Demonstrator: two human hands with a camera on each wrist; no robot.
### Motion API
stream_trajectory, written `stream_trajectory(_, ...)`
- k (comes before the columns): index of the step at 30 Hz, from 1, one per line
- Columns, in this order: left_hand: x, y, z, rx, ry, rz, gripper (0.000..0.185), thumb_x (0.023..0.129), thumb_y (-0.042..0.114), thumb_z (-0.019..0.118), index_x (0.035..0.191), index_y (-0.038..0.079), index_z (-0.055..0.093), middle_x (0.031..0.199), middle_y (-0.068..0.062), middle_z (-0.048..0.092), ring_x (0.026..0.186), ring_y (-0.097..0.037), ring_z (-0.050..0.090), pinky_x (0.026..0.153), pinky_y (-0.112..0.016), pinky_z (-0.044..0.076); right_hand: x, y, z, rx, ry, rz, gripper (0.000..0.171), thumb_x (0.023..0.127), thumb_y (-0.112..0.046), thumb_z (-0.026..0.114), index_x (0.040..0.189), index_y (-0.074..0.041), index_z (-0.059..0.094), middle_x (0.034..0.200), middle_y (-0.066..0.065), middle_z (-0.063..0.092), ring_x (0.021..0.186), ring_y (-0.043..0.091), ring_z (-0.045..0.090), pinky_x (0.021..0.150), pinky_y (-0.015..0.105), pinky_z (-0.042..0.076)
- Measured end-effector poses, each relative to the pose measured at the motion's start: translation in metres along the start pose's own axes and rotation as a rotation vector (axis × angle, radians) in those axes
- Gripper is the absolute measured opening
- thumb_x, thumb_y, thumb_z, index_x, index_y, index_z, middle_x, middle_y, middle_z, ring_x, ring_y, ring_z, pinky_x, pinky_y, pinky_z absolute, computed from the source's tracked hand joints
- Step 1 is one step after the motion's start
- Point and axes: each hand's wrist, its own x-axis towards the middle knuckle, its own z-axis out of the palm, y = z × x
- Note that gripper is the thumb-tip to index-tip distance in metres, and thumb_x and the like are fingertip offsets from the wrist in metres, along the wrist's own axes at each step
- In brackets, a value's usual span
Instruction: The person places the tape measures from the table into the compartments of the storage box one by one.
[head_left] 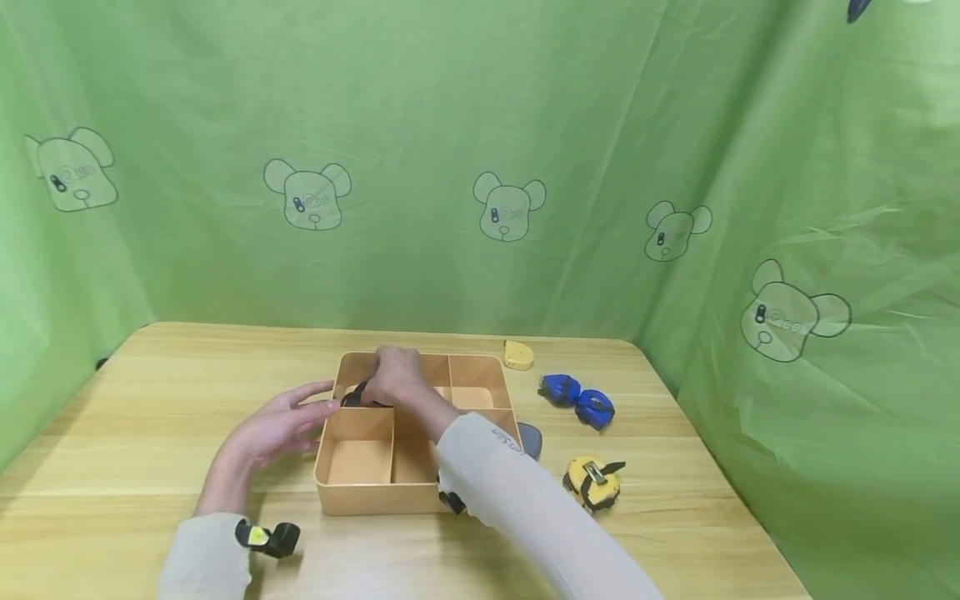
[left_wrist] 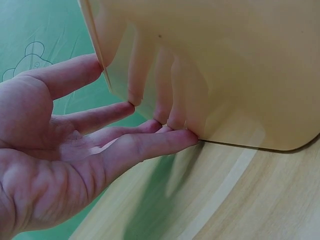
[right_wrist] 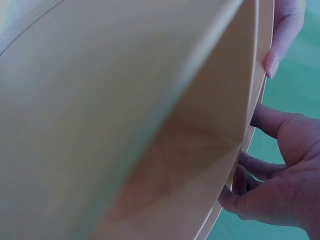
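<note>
A green cloth with printed bear heads hangs behind a wooden bench (head_left: 135, 400). At the left, the left hand (head_left: 273, 429) is spread, its straight fingers (left_wrist: 150, 147) pressing against the outer left wall of a tan divided tray (head_left: 358, 493) that stands in the middle of the bench. Over the tray's rear left compartment the right hand (head_left: 396, 379) is curled around a small dark object (head_left: 352, 397), pinching it just at the compartment; what the object is I cannot tell. Behind the tray's right corner lies a small yellow case (head_left: 518, 354). Further right lie two blue objects (head_left: 577, 400), touching one another. Nearer to the front, a yellow and black tape measure (head_left: 592, 482) rests on the bench, near the tray's right side
</note>
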Motion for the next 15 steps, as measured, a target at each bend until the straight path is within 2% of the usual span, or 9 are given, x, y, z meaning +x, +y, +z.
stream_trajectory(5,0.0003,-0.0006,-0.0001,-0.006,-0.005,0.003,0.08,0.103,0.033,0.058,0.162,0.004,0.012,0.157,-0.029,0.038,0.149,-0.048,0.029,0.113,-0.061,0.043,-0.0009,0.0011,-0.0006,0.006,-0.006,-0.011,0.053,0.073,-0.024,0.089,0.12,-0.008,0.071,0.115,0.004,0.073,0.117,0.028,0.052,0.095,0.03,0.049)
stream_trajectory(9,0.0004,-0.0009,-0.0004,-0.011,-0.002,0.003,0.08,0.104,0.033,0.057,0.162,0.004,0.012,0.157,-0.029,0.038,0.149,-0.048,0.029,0.113,-0.062,0.042,-0.0018,0.0029,-0.0015,0.052,-0.003,-0.019,0.056,0.071,-0.024,0.09,0.122,-0.008,0.071,0.117,0.005,0.073,0.118,0.029,0.053,0.095,0.031,0.05)
stream_trajectory(15,-0.0002,-0.0005,-0.0006,-0.021,-0.002,0.001,0.08,0.103,0.033,0.058,0.162,0.004,0.011,0.157,-0.029,0.038,0.148,-0.048,0.03,0.113,-0.062,0.042,-0.0036,0.0053,-0.0043,0.139,0.002,-0.054,0.059,0.07,-0.021,0.09,0.123,-0.005,0.069,0.117,0.009,0.073,0.109,0.027,0.06,0.09,0.03,0.053)
